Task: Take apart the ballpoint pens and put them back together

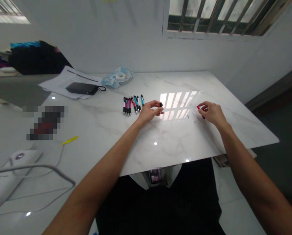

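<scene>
My left hand (pixel 149 111) is raised over the middle of the white marbled table (pixel 170 137), pinching a small black pen part (pixel 161 104) at its fingertips. To the right, my right hand (pixel 213 113) has its fingers closed on a pink pen barrel (pixel 198 107); a dark end shows beneath the fingers. Beside that hand a thin, pale stick (pixel 194 115), like a pen refill, lies on the table with a tiny grey piece (pixel 188 116) near it. Just left of my left hand, several pink, blue, white and black pens (pixel 127 107) lie in a row.
At the back are a blue-and-white soft packet (pixel 118 77) and papers (pixel 63 80) with a black case (pixel 81 88) on top. On the left lie a yellow strip (pixel 70 140), a white device (pixel 14 176) and loose cables. The table's front edge runs before my lap.
</scene>
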A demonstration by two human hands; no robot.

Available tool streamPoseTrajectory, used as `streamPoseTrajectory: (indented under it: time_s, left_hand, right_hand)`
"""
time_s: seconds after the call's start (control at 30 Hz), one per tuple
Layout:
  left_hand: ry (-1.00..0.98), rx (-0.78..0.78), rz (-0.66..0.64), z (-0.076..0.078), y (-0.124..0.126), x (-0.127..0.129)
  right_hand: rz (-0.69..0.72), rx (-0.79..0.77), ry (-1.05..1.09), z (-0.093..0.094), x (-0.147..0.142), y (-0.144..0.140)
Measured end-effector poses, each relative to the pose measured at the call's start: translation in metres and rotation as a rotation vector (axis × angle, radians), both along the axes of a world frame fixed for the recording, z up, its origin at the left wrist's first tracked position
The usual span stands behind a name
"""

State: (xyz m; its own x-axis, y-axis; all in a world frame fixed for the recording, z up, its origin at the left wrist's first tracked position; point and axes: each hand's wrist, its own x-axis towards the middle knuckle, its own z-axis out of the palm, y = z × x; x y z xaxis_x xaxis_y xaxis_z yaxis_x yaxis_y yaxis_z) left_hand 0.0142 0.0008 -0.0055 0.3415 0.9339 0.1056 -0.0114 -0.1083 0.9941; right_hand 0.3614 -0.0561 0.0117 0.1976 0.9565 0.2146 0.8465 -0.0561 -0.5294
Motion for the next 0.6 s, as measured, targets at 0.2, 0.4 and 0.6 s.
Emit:
streamPoseTrajectory:
  time_s: [0.2, 0.4, 0.6]
  left_hand:
    - [-0.063, -0.041, -0.077, 0.003, -0.004, 0.006]
    - [-0.149, -0.068, -0.128, 0.007, -0.007, 0.005]
    - [-0.142, -0.075, -0.175, 0.007, -0.009, 0.006]
  right_hand:
    - [0.280, 0.154, 0.479, 0.013, -0.099, -0.007]
    - [0.340, 0.151, 0.602, 0.003, -0.161, -0.015]
    - [0.375, 0.128, 0.413, 0.011, -0.134, -0.024]
